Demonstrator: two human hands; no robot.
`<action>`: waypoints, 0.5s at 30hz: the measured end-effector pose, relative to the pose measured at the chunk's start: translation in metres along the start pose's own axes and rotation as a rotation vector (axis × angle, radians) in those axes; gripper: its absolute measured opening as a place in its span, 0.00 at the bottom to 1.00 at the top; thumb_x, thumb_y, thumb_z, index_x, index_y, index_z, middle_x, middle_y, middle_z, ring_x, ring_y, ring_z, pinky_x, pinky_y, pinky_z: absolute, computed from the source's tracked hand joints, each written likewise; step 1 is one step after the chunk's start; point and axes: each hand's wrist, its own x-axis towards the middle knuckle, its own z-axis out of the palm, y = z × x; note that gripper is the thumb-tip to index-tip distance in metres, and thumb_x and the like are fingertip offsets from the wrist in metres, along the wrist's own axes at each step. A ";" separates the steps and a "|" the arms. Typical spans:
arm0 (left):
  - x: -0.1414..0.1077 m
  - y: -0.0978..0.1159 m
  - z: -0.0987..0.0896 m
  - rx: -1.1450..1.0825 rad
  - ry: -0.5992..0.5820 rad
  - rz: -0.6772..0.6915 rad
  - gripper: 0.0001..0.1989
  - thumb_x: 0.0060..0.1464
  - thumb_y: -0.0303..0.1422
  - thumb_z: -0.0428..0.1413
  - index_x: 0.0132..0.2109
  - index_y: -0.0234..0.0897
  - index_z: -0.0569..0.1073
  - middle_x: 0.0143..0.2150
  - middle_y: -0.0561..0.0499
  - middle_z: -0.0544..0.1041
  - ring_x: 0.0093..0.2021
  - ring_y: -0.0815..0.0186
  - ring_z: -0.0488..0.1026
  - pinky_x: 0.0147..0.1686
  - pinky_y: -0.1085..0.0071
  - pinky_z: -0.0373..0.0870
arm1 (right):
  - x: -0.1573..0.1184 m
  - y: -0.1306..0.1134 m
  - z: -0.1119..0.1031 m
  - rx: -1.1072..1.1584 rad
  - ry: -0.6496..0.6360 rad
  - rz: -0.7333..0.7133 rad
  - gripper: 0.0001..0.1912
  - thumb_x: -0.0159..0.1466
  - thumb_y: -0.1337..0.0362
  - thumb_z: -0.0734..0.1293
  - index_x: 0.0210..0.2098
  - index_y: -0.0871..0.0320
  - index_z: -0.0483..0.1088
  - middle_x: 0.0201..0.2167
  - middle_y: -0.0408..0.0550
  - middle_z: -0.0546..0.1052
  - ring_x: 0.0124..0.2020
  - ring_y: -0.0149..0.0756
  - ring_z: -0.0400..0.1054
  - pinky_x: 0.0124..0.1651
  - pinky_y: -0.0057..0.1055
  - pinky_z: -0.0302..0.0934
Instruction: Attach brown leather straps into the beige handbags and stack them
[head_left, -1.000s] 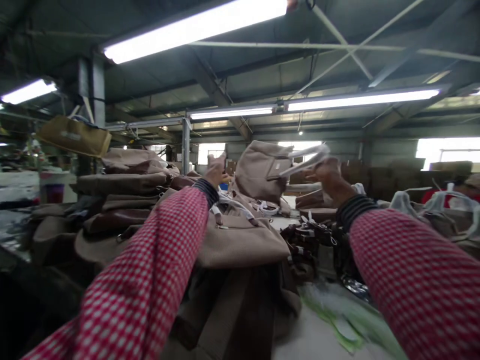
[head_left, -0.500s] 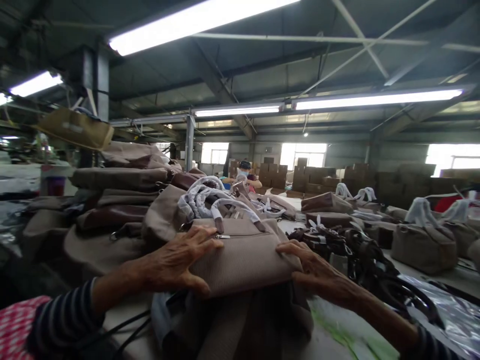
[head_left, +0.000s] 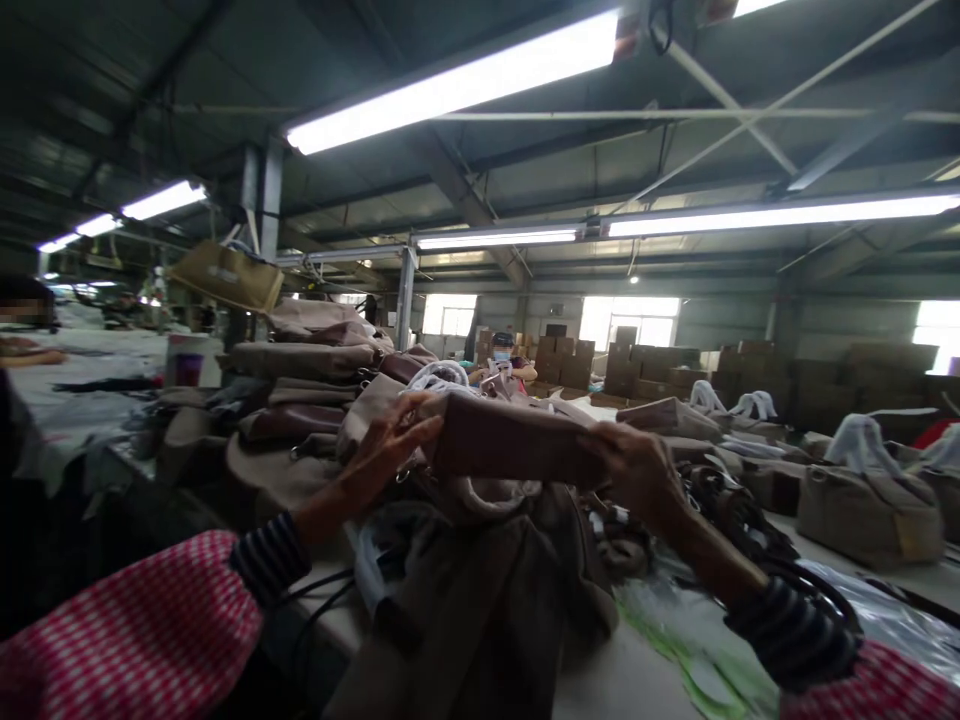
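A taupe bag with a dark brown base (head_left: 517,442) is held up in front of me, its base facing me. At its left end, my left hand (head_left: 401,435) grips the edge with bent fingers. My right hand (head_left: 637,465), slightly blurred, is closed on the right end. White wrapped handles (head_left: 499,497) hang below the bag, partly hidden. More taupe fabric bags (head_left: 480,600) lie beneath on the table.
A pile of bags (head_left: 300,400) rises at the left. Dark straps (head_left: 735,510), clear plastic (head_left: 877,600) and a standing bag (head_left: 866,510) are at the right. A masked person (head_left: 504,362) is across the table, near stacked cartons (head_left: 562,360).
The bag has been lifted and tipped, so its brown base now shows instead of its zippered side. Both hands have risen with it. The view has shifted left.
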 end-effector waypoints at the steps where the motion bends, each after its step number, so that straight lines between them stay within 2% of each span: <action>1: 0.012 0.009 -0.001 -0.016 0.048 0.028 0.30 0.60 0.50 0.61 0.63 0.38 0.71 0.63 0.42 0.76 0.64 0.46 0.71 0.64 0.51 0.68 | 0.008 -0.010 -0.014 0.065 0.073 0.026 0.16 0.68 0.52 0.66 0.37 0.55 0.81 0.30 0.46 0.81 0.33 0.42 0.73 0.38 0.35 0.65; 4: 0.045 0.034 0.000 -0.101 0.180 0.138 0.39 0.55 0.49 0.65 0.66 0.34 0.66 0.66 0.37 0.72 0.67 0.45 0.69 0.62 0.53 0.70 | 0.021 -0.031 -0.058 0.221 0.279 0.092 0.16 0.64 0.50 0.71 0.38 0.57 0.82 0.32 0.49 0.82 0.34 0.43 0.73 0.36 0.35 0.65; 6: 0.057 0.045 0.006 -0.176 0.199 0.136 0.39 0.58 0.50 0.63 0.69 0.35 0.63 0.67 0.36 0.71 0.67 0.45 0.68 0.61 0.51 0.71 | 0.021 -0.034 -0.087 0.325 0.361 0.161 0.17 0.61 0.49 0.74 0.36 0.57 0.82 0.32 0.52 0.82 0.32 0.43 0.73 0.34 0.36 0.66; 8: 0.056 0.054 0.015 -0.266 0.088 0.052 0.37 0.60 0.51 0.61 0.70 0.40 0.63 0.67 0.38 0.73 0.64 0.46 0.72 0.57 0.50 0.75 | 0.016 -0.027 -0.112 0.456 0.371 0.253 0.18 0.58 0.48 0.76 0.35 0.57 0.81 0.31 0.53 0.81 0.29 0.42 0.73 0.30 0.36 0.66; 11: 0.040 0.062 0.037 -0.384 -0.191 -0.036 0.33 0.56 0.46 0.65 0.65 0.44 0.70 0.60 0.42 0.79 0.53 0.48 0.80 0.48 0.51 0.80 | 0.006 -0.010 -0.145 0.549 0.317 0.336 0.20 0.55 0.49 0.77 0.36 0.59 0.80 0.29 0.51 0.80 0.25 0.39 0.72 0.27 0.35 0.65; 13: 0.022 0.063 0.057 -0.383 -0.352 -0.040 0.25 0.52 0.42 0.67 0.57 0.42 0.78 0.51 0.45 0.84 0.47 0.49 0.82 0.46 0.52 0.81 | 0.000 -0.004 -0.161 0.470 0.312 0.340 0.19 0.57 0.50 0.76 0.35 0.61 0.80 0.29 0.49 0.80 0.24 0.34 0.71 0.29 0.33 0.64; 15: 0.001 0.059 0.079 -0.310 -0.379 -0.023 0.20 0.48 0.40 0.68 0.48 0.39 0.82 0.43 0.47 0.85 0.44 0.48 0.82 0.44 0.52 0.81 | -0.003 -0.003 -0.172 0.312 0.286 0.300 0.20 0.62 0.50 0.71 0.34 0.64 0.80 0.30 0.47 0.81 0.26 0.30 0.71 0.33 0.33 0.63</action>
